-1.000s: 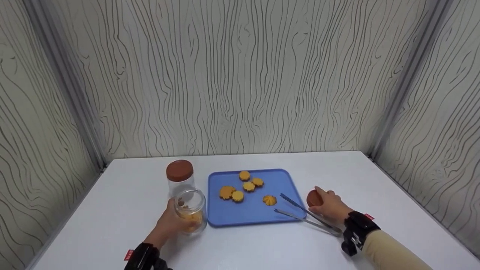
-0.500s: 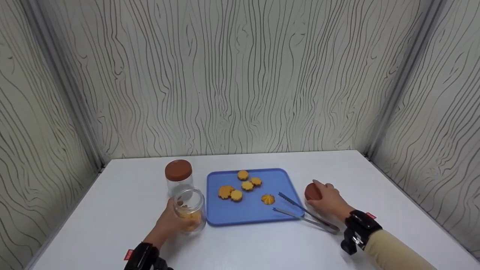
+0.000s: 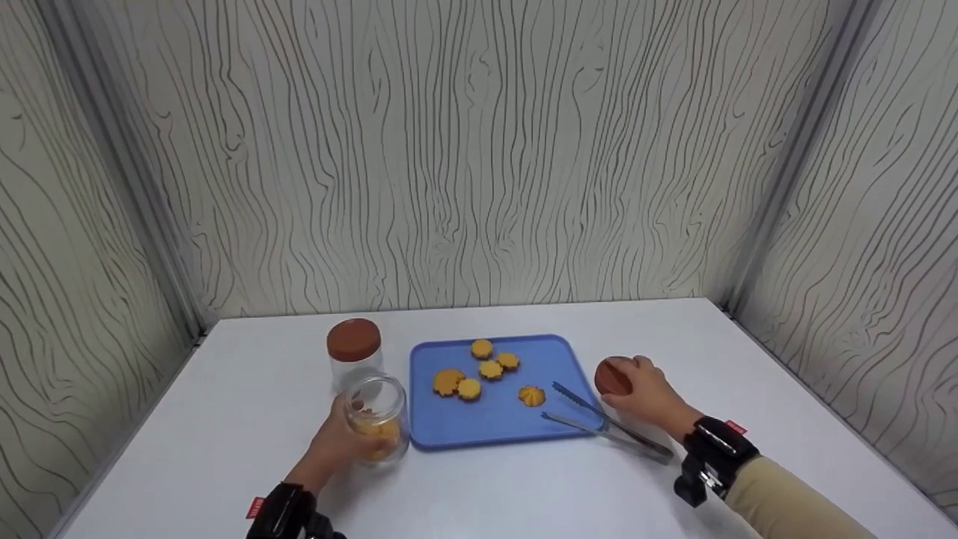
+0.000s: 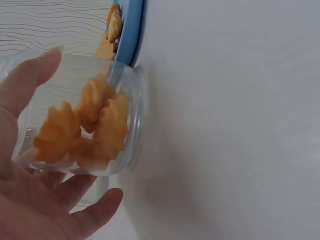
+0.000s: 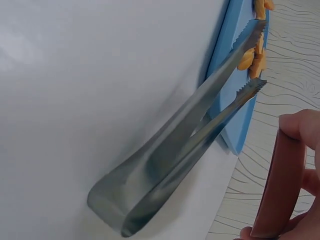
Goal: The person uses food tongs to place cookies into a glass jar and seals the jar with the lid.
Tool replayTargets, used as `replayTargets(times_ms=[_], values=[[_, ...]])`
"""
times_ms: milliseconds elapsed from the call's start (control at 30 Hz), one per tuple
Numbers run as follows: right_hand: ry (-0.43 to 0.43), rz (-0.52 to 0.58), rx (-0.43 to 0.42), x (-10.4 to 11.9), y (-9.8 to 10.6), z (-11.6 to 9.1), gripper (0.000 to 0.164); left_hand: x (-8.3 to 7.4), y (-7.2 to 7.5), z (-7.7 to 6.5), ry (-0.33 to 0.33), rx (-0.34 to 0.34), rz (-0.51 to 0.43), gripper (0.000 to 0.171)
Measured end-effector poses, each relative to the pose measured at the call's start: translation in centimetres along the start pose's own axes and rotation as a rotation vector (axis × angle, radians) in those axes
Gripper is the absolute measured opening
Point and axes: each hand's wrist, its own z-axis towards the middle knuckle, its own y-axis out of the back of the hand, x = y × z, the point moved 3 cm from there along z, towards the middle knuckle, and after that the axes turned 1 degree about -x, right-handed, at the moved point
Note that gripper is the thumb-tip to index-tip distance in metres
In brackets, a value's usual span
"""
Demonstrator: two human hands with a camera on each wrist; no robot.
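My left hand [image 3: 340, 440] grips a clear open jar [image 3: 385, 404] by its side, thumb and fingers around it. Several golden cookies [image 4: 95, 125] lie in the bottom of that jar. In my right hand [image 3: 650, 397] is a brown jar lid [image 3: 612, 376], held by its rim between thumb and fingers. The right wrist view shows the lid [image 5: 281, 187] edge-on, off the table. Below this hand, metal tongs [image 5: 170, 145] lie with their spread toothed tips over the tray's right edge.
A blue tray [image 3: 479, 430] carries several cookies, among them a ridged one [image 3: 531, 396] near the tongs. Behind the open jar stands a second jar with a brown lid [image 3: 354, 340]. Wood-patterned panels [image 3: 464, 150] enclose the white table [image 3: 494, 494] at the back and sides.
My right hand has lifted the brown lid and moved up and left with it. The left hand holds the jar in the same place.
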Motion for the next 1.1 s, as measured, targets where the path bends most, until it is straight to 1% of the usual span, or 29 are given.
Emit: replayTargets(times_ms=[333,500,700,933,1100], values=[[0.037,-0.003,0.009,2.3,0.0,-0.3,0.058,0.0,0.0,0.0,-0.028,-0.012,-0.011,0.097],[0.049,-0.001,0.026,3.3,-0.1,-0.3,0.057,0.1,0.0,0.0,-0.016,-0.010,-0.002,0.098],[0.040,-0.004,0.041,4.0,0.0,-0.5,0.059,0.1,0.0,0.0,0.001,-0.001,0.002,0.098],[0.017,0.019,0.073,5.1,-0.2,-0.8,0.062,0.0,0.0,-0.1,-0.006,-0.006,-0.005,0.097],[0.044,0.046,0.074,5.6,-0.4,-1.1,0.060,0.0,0.0,0.0,-0.002,-0.008,0.019,0.097]])
